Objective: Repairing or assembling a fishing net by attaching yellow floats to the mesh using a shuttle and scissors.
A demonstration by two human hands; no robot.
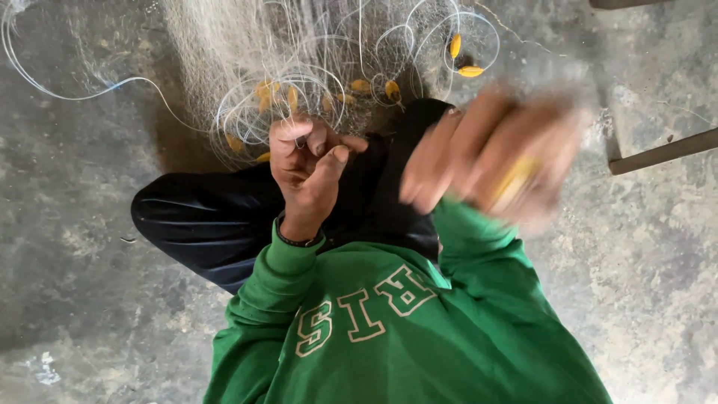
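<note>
Grey concrete floor with pale stains fills the background, and a dark metal bar lies on it at the right edge. On the floor at the top is a heap of fine pale fishing net, with loops of thin white line and small yellow floats among it. The person wears a green sweatshirt with pale letters and dark trousers. The left hand is closed, its fingers curled tight around strands of the net just at the lower edge of the heap; a dark band sits on its wrist. The right hand is blurred, raised beside the net. A yellow float-like piece shows at its fingers, but I cannot tell if the hand grips it.
</note>
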